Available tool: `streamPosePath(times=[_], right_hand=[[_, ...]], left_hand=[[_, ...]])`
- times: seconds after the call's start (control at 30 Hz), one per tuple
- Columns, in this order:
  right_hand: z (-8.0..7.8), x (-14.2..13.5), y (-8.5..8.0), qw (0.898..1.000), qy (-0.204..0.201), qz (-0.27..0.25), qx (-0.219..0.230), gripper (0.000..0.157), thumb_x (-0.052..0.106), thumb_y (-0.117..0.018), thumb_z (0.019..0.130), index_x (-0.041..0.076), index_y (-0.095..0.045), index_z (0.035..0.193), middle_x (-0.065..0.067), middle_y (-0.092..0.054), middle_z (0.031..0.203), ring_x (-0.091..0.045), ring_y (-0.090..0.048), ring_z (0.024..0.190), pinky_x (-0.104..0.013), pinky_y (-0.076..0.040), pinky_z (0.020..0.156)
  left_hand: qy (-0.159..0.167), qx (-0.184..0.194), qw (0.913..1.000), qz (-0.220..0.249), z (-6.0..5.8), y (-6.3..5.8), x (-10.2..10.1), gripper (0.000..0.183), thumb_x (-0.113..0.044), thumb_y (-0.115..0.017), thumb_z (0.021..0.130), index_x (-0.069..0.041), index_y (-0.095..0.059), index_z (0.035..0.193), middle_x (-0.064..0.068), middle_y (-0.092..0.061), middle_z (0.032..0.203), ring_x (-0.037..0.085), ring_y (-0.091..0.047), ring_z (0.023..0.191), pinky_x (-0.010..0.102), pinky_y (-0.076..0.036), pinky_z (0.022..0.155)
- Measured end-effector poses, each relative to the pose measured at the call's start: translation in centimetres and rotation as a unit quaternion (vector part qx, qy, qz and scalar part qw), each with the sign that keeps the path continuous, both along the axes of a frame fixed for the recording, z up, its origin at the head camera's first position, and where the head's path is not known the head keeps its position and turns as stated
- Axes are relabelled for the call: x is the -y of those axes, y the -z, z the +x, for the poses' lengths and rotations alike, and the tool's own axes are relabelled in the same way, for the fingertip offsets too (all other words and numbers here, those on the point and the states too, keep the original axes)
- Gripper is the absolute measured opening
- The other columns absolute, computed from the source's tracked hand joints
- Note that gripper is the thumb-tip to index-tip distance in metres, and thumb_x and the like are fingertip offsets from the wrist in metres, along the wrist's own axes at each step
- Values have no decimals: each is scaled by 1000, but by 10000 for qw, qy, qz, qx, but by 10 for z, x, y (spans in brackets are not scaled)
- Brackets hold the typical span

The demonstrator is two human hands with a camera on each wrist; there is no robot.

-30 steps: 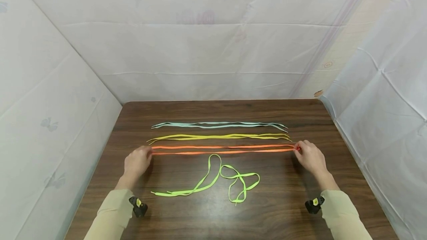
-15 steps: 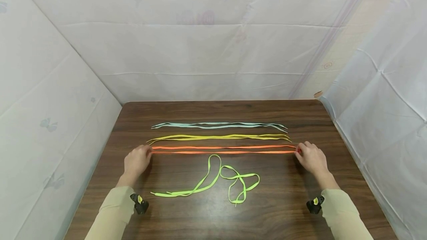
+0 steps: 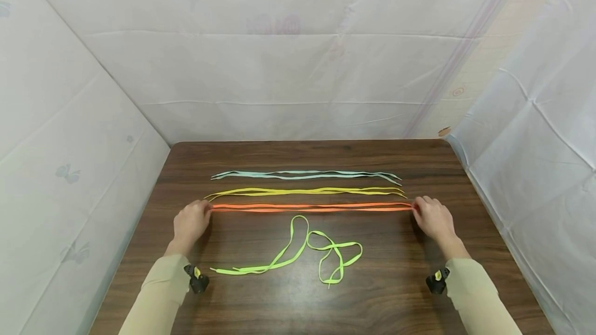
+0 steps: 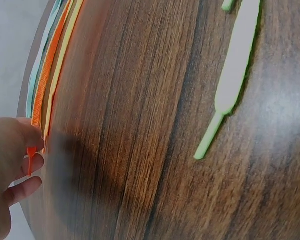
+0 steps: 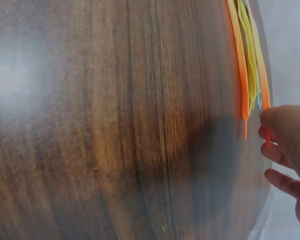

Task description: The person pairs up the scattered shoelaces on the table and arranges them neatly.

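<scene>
An orange shoelace (image 3: 307, 206) runs as two nearly straight strands across the table between the hands. At its left end my left hand (image 3: 192, 222) pinches the lace between thumb and finger; an orange tip (image 4: 30, 162) pokes out below the thumb in the left wrist view. My right hand (image 3: 434, 217) pinches an orange strand (image 5: 264, 82) at the other end. Beside those fingers, a second orange strand (image 5: 241, 65) ends in a free tip. Just beyond the orange lace lies a yellow shoelace (image 3: 288, 191), roughly parallel to it.
Farthest back on the brown wooden table (image 3: 261, 309) is a pale blue shoelace (image 3: 298, 174), laid out lengthwise. Nearer the person, a neon green shoelace (image 3: 342, 262) lies in loose loops. White patterned sheets (image 3: 298, 76) enclose the table's back and sides.
The nearer orange strand has shifted slightly away from the person, narrowing the gap between the two strands. Both hands keep their pinch and have moved only slightly; the other laces lie as before.
</scene>
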State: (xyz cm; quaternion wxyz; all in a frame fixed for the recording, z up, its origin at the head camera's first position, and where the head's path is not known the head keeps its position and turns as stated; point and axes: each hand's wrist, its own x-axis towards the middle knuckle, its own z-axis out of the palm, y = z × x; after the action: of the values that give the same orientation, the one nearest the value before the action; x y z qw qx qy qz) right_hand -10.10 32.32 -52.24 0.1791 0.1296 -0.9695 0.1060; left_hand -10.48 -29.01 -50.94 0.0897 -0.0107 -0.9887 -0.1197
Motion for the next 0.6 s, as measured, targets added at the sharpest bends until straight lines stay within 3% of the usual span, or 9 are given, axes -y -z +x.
streamPosePath(times=[0.3, 0.6], right_hand=[[-9, 5, 1, 9992, 164, -165, 330, 10, 5, -67, 75, 6, -58, 81, -9, -57, 72, -33, -55, 63, -48, -43, 52], [-14, 9, 0, 9964, 352, -212, 745, 8, 5, -65, 77, 5, -58, 81, -9, -54, 72, -31, -55, 63, -46, -43, 52]], left_hand=[[-432, 268, 9986, 112, -4, 1, -1, 7, -13, -65, 82, -6, -65, 86, 14, -65, 82, 36, -62, 69, 49, -45, 53], [-828, 500, 9950, 247, -8, 4, -2, 11, -16, -65, 84, -5, -64, 87, 13, -64, 81, 29, -60, 65, 44, -44, 52]])
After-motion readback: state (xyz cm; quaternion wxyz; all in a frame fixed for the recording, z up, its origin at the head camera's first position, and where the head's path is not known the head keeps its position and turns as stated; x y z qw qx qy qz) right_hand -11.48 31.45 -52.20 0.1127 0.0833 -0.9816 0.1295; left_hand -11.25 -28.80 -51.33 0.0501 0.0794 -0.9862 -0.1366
